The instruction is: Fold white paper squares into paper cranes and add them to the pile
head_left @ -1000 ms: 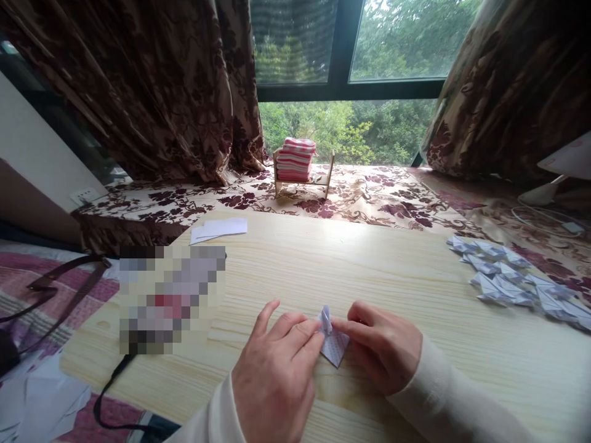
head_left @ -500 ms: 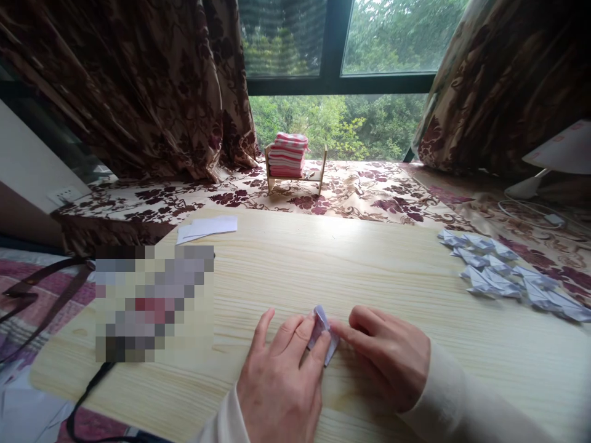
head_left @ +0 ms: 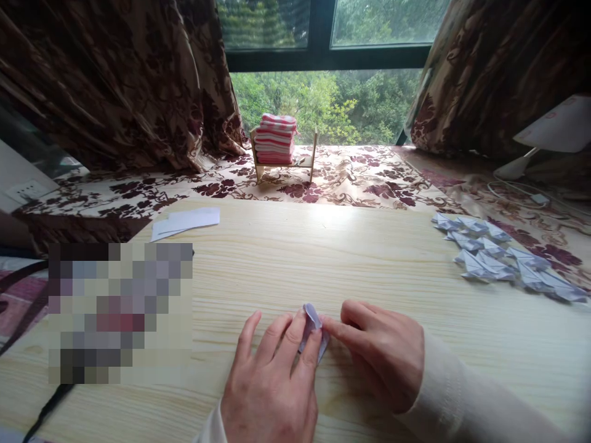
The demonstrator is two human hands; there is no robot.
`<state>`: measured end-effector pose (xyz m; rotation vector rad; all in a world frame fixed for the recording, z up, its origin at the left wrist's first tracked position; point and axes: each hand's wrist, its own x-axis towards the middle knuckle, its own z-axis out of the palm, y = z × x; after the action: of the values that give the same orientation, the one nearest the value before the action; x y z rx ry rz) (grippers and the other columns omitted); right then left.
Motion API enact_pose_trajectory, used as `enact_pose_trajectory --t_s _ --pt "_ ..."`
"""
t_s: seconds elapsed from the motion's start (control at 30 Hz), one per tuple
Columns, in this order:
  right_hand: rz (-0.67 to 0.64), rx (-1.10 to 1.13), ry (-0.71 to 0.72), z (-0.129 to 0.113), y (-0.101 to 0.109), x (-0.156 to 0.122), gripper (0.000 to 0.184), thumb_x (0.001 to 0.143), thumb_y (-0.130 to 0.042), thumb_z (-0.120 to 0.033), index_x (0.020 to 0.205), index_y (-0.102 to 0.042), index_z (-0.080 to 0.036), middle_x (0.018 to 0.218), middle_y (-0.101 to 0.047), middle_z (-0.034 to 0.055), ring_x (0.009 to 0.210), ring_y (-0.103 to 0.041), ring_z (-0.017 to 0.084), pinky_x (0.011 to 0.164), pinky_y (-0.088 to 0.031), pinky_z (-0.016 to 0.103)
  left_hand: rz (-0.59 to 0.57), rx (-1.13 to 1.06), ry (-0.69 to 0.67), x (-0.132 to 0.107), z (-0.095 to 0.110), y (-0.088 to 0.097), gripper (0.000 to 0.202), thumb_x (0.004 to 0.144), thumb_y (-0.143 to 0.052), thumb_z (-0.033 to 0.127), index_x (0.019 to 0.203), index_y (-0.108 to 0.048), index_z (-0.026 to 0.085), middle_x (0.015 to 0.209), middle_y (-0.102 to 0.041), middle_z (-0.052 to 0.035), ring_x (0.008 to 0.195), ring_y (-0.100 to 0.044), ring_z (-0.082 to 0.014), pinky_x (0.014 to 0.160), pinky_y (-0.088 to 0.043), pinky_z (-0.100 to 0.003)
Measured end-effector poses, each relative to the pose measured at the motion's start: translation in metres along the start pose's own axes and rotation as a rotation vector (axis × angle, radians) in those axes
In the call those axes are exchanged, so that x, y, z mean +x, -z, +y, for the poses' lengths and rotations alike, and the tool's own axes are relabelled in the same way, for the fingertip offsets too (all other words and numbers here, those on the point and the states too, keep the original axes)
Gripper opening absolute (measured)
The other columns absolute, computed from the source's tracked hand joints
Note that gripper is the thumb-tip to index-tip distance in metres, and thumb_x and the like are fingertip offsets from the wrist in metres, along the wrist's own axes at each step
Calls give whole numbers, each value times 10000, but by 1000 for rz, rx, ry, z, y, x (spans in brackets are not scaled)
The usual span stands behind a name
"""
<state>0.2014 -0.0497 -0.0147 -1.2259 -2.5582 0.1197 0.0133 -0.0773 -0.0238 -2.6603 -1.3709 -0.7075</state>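
Observation:
A small folded white paper (head_left: 314, 315) stands partly raised on the wooden table, one flap bent up at its top. My left hand (head_left: 272, 363) holds it down against the wood with index finger and thumb, the other fingers spread to the left. From the right, the index fingertip of my right hand (head_left: 385, 351) presses on the paper's edge. The remaining fingers of that hand are curled in, and its thumb is hidden. Part of the paper lies covered beneath my left fingers.
Several folded paper pieces (head_left: 489, 255) lie grouped at the table's right edge. Flat paper strips (head_left: 187, 221) rest at the back left. A pixelated object with a black cable (head_left: 50, 403) is at left. Behind the table (head_left: 258, 252), a small wooden rack holds striped cloths (head_left: 276, 140).
The view has shifted, so the rack, strips and paper pieces appear higher and further left. Both hands keep nearly the same pose on the paper, whose flap looks slightly more curled.

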Motion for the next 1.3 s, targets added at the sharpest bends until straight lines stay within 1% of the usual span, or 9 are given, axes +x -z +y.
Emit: enact_pose_trajectory --t_s 0.1,0.17,0.3,0.53,0.63,0.77,0.93,1.13,1.3 --pt "-37 -34 -15 1 -1 12 283 763 -500 -176 1026 -587 -233 743 -524 33 613 -491 136 499 -300 242 -29 6 -16 1 0 2 384 860 -448 275 1231 -531 220 1287 -546 -28 1146 -484 -215 1050 -193 -444" --pt "24 -86 7 3 -4 14 227 762 -518 -199 969 -607 -230 703 -518 25 569 -452 129 483 -271 249 -40 17 -16 1 0 3 382 862 -442 270 1229 -533 216 1292 -541 -32 1147 -482 -216 1045 -198 -446" --pt "149 -219 75 3 -6 0 272 808 -482 -180 1050 -600 -214 677 -533 26 558 -417 133 503 -267 266 -53 25 -15 1 1 3 393 865 -424 247 1245 -519 210 1292 -540 -44 1143 -481 -222 1028 -211 -454" --pt "55 -213 27 -5 3 10 167 758 -531 -182 887 -632 -212 679 -540 25 559 -430 139 492 -263 278 -37 24 -19 3 2 3 378 871 -409 258 1219 -547 206 1256 -570 -49 1118 -491 -227 1027 -203 -444" --pt "30 -227 37 -7 4 12 191 776 -521 -202 930 -632 -190 707 -561 37 594 -463 149 510 -295 277 -37 37 -25 4 4 6 382 849 -440 252 1211 -552 203 1243 -578 -57 1114 -490 -234 1029 -196 -444" --pt "37 -292 72 -9 9 -6 248 801 -476 -180 1008 -612 -165 732 -579 39 620 -482 157 541 -322 287 -35 41 -19 4 5 6 384 835 -421 196 1193 -560 215 1235 -579 -57 1110 -482 -232 1019 -200 -465" --pt "-26 -178 5 -9 11 -17 249 756 -492 -178 980 -598 -202 736 -570 26 607 -497 136 520 -306 258 -31 1 -22 -2 1 6 383 850 -376 195 1185 -556 239 1264 -549 -64 1154 -450 -237 1020 -200 -506" --pt "120 -100 -35 -7 -4 -13 219 724 -455 -131 846 -610 -226 663 -524 15 531 -453 124 490 -260 256 8 -17 19 -19 -5 23 382 874 -354 224 1214 -530 226 1320 -503 -43 1221 -408 -205 1068 -178 -454" --pt "126 -96 -10 -6 -5 -16 254 694 -484 -128 892 -617 -215 678 -537 21 545 -477 127 494 -290 244 -30 -61 14 -14 4 13 400 861 -391 316 1232 -517 235 1312 -500 -67 1230 -394 -219 1060 -223 -443"
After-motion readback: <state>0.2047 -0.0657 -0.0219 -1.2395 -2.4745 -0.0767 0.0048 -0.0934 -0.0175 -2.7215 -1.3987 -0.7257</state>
